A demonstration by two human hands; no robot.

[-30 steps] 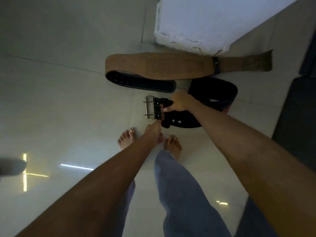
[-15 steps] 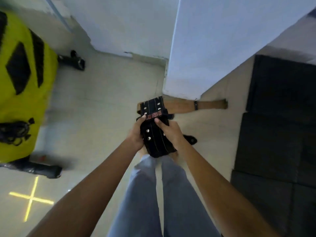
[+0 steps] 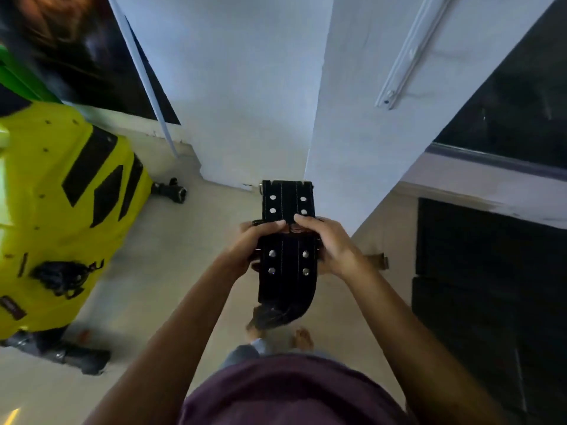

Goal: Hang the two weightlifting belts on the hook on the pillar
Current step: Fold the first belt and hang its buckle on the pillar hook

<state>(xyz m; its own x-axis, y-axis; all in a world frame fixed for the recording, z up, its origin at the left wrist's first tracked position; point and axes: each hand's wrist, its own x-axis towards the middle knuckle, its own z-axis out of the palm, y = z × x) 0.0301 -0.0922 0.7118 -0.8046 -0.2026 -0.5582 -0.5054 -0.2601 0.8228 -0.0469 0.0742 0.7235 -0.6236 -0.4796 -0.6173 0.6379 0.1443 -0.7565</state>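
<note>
A black weightlifting belt (image 3: 287, 271) with silver rivets is held up in front of my chest, its buckle end pointing up toward the white pillar (image 3: 346, 111). My left hand (image 3: 247, 243) grips its left edge and my right hand (image 3: 329, 245) grips its right edge, thumbs meeting on top. The belt's tail curls down below my hands. Only the tip of the tan belt (image 3: 376, 259) shows on the floor behind my right wrist, at the pillar's foot. No hook is visible on the pillar.
A yellow-green machine (image 3: 58, 216) with black feet stands at the left. Black floor mats (image 3: 487, 286) lie on the right. A white rail (image 3: 408, 53) runs up the pillar's right face. My bare feet (image 3: 302, 337) stand on the pale tiled floor.
I have stood up with the black belt, lifted off the floor. Both hands now hold it at chest height, and the view has risen toward the pillar.
</note>
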